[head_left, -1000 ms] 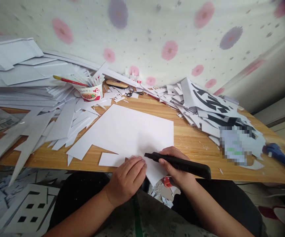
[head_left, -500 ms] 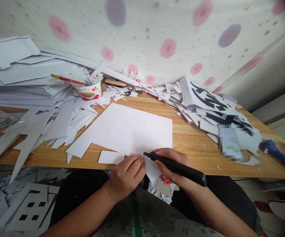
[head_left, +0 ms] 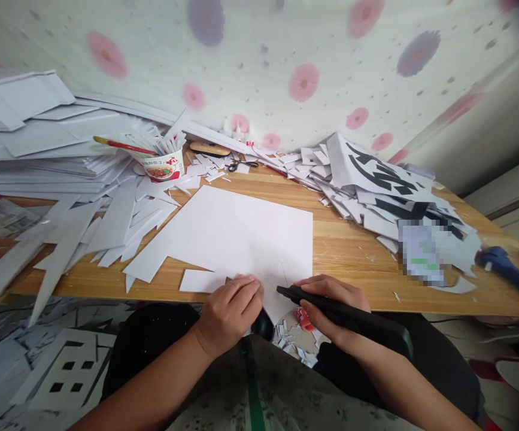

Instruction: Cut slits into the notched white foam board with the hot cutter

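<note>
A white foam board (head_left: 241, 230) of irregular outline lies on the wooden table, its lower tip jutting past the front edge. My right hand (head_left: 337, 296) is closed around a black utility knife (head_left: 353, 317), whose tip points left just over the board; I cannot make out the blade. Near that tip a thin dark line (head_left: 284, 272) runs across the white surface. My left hand (head_left: 232, 302) presses on the board's near edge with bent fingers held together. Beneath those fingers a small dark corner peeks out, its kind hidden. Beside them is a narrow white strip (head_left: 200, 281).
White boards (head_left: 21, 99) are stacked at the left, with offcuts (head_left: 111, 221) in front. A paper cup (head_left: 163, 166) holds strips and a brush. Scissors (head_left: 243, 164) lie behind. At the right are black-marked sheets (head_left: 376, 173) and a blue-handled tool (head_left: 513, 272). Scraps cover the floor.
My right hand and the knife have moved right and slightly down, away from my left hand. The thin line on the board now shows clearly. My left hand stays put.
</note>
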`<state>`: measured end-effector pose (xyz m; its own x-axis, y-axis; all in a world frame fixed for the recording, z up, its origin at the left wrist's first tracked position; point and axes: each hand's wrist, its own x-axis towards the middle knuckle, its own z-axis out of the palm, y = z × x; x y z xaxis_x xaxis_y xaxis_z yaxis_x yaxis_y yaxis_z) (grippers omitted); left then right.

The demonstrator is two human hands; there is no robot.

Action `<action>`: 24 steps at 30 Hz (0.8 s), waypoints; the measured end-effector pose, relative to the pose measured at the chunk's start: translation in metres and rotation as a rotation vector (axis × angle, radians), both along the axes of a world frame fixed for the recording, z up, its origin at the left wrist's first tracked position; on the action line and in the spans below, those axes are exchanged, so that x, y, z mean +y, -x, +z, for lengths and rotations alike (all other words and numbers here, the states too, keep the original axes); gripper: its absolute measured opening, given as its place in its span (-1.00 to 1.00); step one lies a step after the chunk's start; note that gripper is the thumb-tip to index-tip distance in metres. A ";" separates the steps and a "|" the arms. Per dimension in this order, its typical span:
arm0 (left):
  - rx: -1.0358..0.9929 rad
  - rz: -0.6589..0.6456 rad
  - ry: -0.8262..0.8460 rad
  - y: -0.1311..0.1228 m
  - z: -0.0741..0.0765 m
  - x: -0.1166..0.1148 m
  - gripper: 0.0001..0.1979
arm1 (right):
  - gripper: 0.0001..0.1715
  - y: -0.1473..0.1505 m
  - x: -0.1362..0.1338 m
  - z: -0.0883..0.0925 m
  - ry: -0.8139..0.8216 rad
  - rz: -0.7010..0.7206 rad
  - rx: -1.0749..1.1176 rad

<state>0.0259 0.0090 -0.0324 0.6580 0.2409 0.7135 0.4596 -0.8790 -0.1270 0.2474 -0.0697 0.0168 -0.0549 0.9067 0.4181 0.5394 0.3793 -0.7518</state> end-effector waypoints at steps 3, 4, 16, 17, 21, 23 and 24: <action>-0.001 -0.002 -0.003 0.000 0.002 0.000 -0.88 | -0.84 0.000 -0.009 0.000 -0.005 -0.030 -0.014; 0.000 -0.003 -0.003 0.000 0.002 0.000 -0.88 | -0.83 0.000 -0.012 0.000 -0.015 -0.039 -0.013; -0.011 -0.005 0.004 0.000 -0.001 0.000 -0.85 | -0.96 -0.016 -0.031 -0.005 0.142 -0.022 0.203; -0.008 0.002 0.009 0.000 -0.001 -0.001 -0.86 | -0.96 -0.017 -0.030 -0.005 0.136 -0.060 0.209; 0.024 0.057 0.043 -0.003 0.004 -0.003 -0.82 | -0.87 -0.014 -0.019 -0.004 0.082 -0.303 0.243; 0.061 0.082 0.059 -0.005 0.008 -0.004 -0.75 | -0.83 -0.007 -0.011 -0.006 0.037 -0.367 0.258; 0.085 0.090 0.060 -0.005 0.009 -0.004 -0.72 | -0.84 -0.003 -0.007 -0.008 0.006 -0.380 0.256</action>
